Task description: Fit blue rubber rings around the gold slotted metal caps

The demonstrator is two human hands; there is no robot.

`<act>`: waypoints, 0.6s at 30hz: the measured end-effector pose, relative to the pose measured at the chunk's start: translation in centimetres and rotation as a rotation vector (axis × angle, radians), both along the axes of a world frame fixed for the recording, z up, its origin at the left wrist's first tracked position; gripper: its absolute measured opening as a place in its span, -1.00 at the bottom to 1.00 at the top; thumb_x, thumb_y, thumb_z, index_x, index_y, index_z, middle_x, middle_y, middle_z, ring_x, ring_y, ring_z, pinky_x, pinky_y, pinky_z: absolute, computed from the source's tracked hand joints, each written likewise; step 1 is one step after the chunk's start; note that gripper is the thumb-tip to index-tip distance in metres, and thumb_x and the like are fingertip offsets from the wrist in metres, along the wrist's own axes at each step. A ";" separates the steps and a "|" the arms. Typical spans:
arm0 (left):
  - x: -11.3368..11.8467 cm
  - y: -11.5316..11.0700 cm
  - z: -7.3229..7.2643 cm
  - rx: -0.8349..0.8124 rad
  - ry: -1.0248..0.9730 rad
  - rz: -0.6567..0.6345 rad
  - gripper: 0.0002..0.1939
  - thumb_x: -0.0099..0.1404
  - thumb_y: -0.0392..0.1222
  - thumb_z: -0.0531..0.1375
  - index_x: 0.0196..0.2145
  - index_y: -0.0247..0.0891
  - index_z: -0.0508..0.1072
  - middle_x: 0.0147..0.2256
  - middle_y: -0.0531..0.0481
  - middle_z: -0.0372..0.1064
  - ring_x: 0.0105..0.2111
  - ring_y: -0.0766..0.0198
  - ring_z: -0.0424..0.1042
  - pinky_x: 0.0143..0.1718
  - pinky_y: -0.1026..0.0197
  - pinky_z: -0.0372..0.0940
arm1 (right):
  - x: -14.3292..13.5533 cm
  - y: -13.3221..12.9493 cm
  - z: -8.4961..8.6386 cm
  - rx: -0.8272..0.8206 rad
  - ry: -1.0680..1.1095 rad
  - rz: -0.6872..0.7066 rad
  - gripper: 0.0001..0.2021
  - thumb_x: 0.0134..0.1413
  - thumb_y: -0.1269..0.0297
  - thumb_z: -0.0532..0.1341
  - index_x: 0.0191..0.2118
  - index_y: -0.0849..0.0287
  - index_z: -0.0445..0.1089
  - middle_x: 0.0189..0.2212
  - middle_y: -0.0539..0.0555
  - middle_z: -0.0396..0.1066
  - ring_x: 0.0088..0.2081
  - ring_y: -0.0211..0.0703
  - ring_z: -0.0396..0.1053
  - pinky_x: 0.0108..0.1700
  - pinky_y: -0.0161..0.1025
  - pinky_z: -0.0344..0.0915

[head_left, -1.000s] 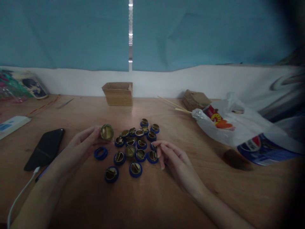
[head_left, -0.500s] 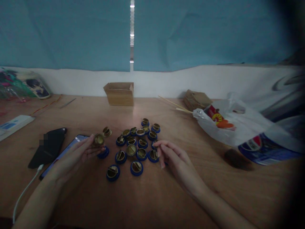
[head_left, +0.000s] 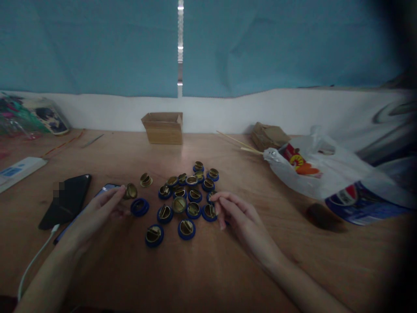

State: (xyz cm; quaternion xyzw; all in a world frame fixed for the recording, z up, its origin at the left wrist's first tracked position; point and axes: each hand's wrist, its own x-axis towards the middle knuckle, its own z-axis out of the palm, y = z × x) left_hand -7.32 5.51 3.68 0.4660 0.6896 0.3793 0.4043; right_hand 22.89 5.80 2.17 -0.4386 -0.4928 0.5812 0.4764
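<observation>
My left hand (head_left: 100, 213) pinches a round brass-coloured brooch back (head_left: 131, 191) between thumb and fingers. Just to its right lies a blue ring (head_left: 139, 207) with no brass disc seen in it. Another loose brass brooch back (head_left: 146, 180) rests on the table a little farther off. Several blue rings with brass pin-backed discs in them, such as the near one (head_left: 154, 235), are spread across the middle. My right hand (head_left: 243, 221) is closed at the right edge of this group, fingertips by a brooch back (head_left: 211, 196); what it pinches, if anything, is hidden.
An open cardboard box (head_left: 165, 130) stands at the back. On the left lie a black phone (head_left: 70, 202), a second phone (head_left: 109, 188) partly under my left hand, and a white power strip (head_left: 22, 169). To the right are a plastic bag (head_left: 325, 152) and a Pepsi package (head_left: 361, 204).
My left hand has drawn slightly left and tilted the brooch back it holds. The blue ring beside it now shows more fully. My right hand stays almost still.
</observation>
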 end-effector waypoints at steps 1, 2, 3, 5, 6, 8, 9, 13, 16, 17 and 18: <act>0.0 -0.1 0.1 -0.008 0.011 0.003 -0.51 0.22 0.21 0.15 -0.14 -0.29 0.46 -0.22 -0.09 0.55 -0.29 0.12 0.53 -0.22 0.17 0.38 | 0.0 0.0 0.0 0.002 0.001 0.001 -0.83 0.18 0.20 0.15 -0.27 0.14 0.44 -0.51 -0.06 0.30 -0.57 -0.34 0.19 -0.46 -0.30 0.15; 0.0 -0.3 0.2 -0.022 0.011 0.010 -0.52 0.23 0.19 0.15 -0.12 -0.28 0.45 -0.21 -0.08 0.55 -0.19 0.09 0.51 -0.16 0.15 0.36 | 0.0 0.0 0.0 0.006 0.003 0.003 -0.83 0.18 0.20 0.15 -0.27 0.14 0.44 -0.51 -0.06 0.30 -0.57 -0.34 0.19 -0.46 -0.30 0.15; 0.1 -0.4 0.4 -0.034 0.009 0.008 -0.54 0.24 0.16 0.16 -0.11 -0.27 0.44 -0.18 -0.06 0.54 -0.09 0.06 0.47 -0.09 0.14 0.33 | 0.0 0.1 -0.1 0.008 0.004 0.007 -0.83 0.18 0.20 0.15 -0.27 0.14 0.44 -0.51 -0.05 0.30 -0.57 -0.34 0.19 -0.46 -0.30 0.14; 0.5 -0.7 0.6 -0.025 0.042 -0.009 -0.58 0.23 0.13 0.17 -0.14 -0.24 0.46 -0.15 -0.06 0.53 0.03 0.00 0.38 0.00 0.10 0.28 | 0.1 0.1 -0.1 0.010 0.000 0.011 -0.83 0.18 0.19 0.14 -0.28 0.14 0.44 -0.51 -0.06 0.30 -0.58 -0.35 0.18 -0.46 -0.30 0.14; 0.6 -0.7 0.7 -0.015 0.057 -0.016 -0.60 0.21 0.14 0.19 -0.19 -0.23 0.47 -0.16 -0.05 0.53 0.04 -0.02 0.37 0.02 0.09 0.28 | 0.1 0.1 -0.1 0.008 -0.005 0.011 -0.83 0.18 0.19 0.14 -0.28 0.13 0.44 -0.52 -0.06 0.30 -0.58 -0.34 0.18 -0.47 -0.30 0.13; 0.8 -0.7 0.7 0.007 0.072 -0.026 -0.61 0.14 0.18 0.23 -0.29 -0.21 0.50 -0.19 -0.05 0.54 0.00 -0.07 0.40 0.01 0.07 0.29 | 0.1 0.1 -0.1 0.007 -0.016 0.011 -0.83 0.18 0.19 0.14 -0.28 0.13 0.43 -0.52 -0.06 0.29 -0.58 -0.34 0.17 -0.47 -0.30 0.13; 0.9 -0.7 0.7 0.018 0.076 -0.027 -0.61 0.12 0.19 0.24 -0.31 -0.20 0.50 -0.21 -0.06 0.54 -0.03 -0.07 0.42 0.00 0.07 0.30 | 0.1 0.1 -0.1 0.006 -0.020 0.011 -0.83 0.18 0.19 0.14 -0.28 0.13 0.43 -0.53 -0.06 0.29 -0.58 -0.33 0.17 -0.47 -0.30 0.14; 0.9 -0.6 0.4 0.024 0.062 0.005 -0.61 0.15 0.19 0.22 -0.30 -0.20 0.49 -0.24 -0.05 0.54 -0.05 -0.03 0.45 -0.01 0.08 0.32 | 0.0 0.0 0.0 0.014 -0.036 0.002 -0.82 0.17 0.18 0.14 -0.27 0.13 0.43 -0.53 -0.06 0.28 -0.58 -0.33 0.17 -0.46 -0.29 0.15; 0.8 -0.6 0.2 0.010 0.016 0.011 -0.63 0.18 0.16 0.20 -0.30 -0.20 0.49 -0.25 -0.03 0.55 -0.11 0.03 0.49 -0.04 0.09 0.35 | 0.0 0.0 0.1 0.017 -0.034 0.002 -0.83 0.18 0.19 0.14 -0.28 0.13 0.43 -0.53 -0.06 0.28 -0.58 -0.33 0.17 -0.46 -0.29 0.15; 0.8 -0.6 0.1 0.009 0.002 0.013 -0.65 0.19 0.15 0.20 -0.30 -0.20 0.49 -0.25 -0.03 0.55 -0.13 0.04 0.50 -0.05 0.10 0.36 | 0.0 0.0 0.1 0.015 -0.029 0.004 -0.83 0.18 0.20 0.14 -0.28 0.13 0.43 -0.53 -0.06 0.28 -0.58 -0.33 0.17 -0.46 -0.30 0.15; 0.7 -0.6 0.1 0.010 -0.007 0.014 -0.66 0.19 0.13 0.21 -0.30 -0.21 0.49 -0.25 -0.03 0.55 -0.14 0.05 0.51 -0.06 0.11 0.36 | 0.0 0.0 0.1 0.012 -0.023 0.007 -0.84 0.18 0.20 0.14 -0.28 0.13 0.43 -0.52 -0.06 0.28 -0.58 -0.33 0.17 -0.46 -0.30 0.15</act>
